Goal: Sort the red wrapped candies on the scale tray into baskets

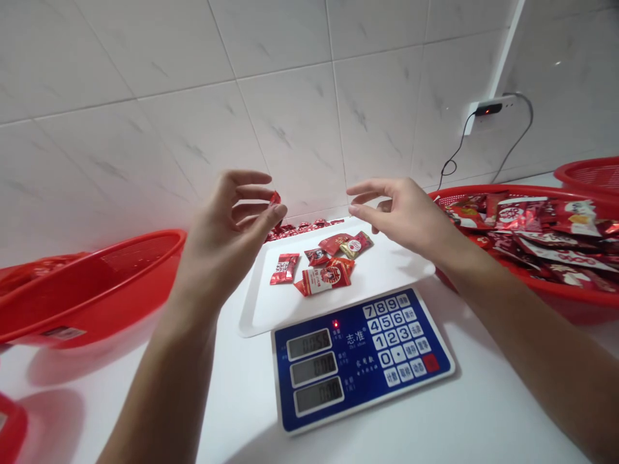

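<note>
My left hand (pixel 236 225) is raised over the left edge of the scale's white tray (pixel 261 303), pinching a small red wrapped candy (pixel 275 200) between thumb and fingers. Over the tray's right side hovers my right hand (pixel 391 209), its fingers apart and nothing seen in them. Several wrapped candies lie on the tray: a red packet (pixel 284 268) at the left, a larger red and white one (pixel 326 278) in front, and a gold and red one (pixel 356 245) behind. The blue digital scale (pixel 362 361) has lit digits on its top display.
To the right, a red basket (pixel 449 274) holds many wrapped snacks. A red basin (pixel 145 283) stands at the left, with another red container (pixel 9 425) below it. More red packets (pixel 309 227) lie behind the tray by the tiled wall (pixel 290 116). A cable (pixel 449 161) hangs from a socket.
</note>
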Tool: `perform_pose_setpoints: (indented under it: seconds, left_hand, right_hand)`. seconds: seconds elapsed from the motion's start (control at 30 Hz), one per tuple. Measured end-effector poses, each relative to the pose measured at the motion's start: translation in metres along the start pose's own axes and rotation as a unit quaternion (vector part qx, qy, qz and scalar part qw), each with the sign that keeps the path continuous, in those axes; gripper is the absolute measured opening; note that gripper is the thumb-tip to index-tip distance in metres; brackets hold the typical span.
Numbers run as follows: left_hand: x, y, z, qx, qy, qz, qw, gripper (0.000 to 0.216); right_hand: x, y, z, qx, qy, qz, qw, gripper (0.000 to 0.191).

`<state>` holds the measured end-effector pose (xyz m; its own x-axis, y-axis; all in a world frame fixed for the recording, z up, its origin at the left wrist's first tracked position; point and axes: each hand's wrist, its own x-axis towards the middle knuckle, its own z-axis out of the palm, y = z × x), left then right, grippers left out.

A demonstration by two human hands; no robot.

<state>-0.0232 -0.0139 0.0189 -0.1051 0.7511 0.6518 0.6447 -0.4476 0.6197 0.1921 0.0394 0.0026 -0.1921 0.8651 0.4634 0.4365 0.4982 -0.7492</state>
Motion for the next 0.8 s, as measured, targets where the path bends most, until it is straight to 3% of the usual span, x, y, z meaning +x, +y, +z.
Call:
perform_pose_setpoints:
  seconds: [0.23,0.8]
  left_hand:
    - [-0.0013,0.0004,0.0048,-0.007,-0.013,0.001,1.000,0.033]
    - [-0.0028,0.0013,0.0076,0.007,-0.033,0.014,0.999,0.036]
  right_hand:
    - [-0.0017,0.0031,-0.0001,0.021,-0.011,-0.039,0.999,0.030]
    - [-0.0026,0.0031,0.0013,0.022,-0.033,-0.047,0.998,0.028]
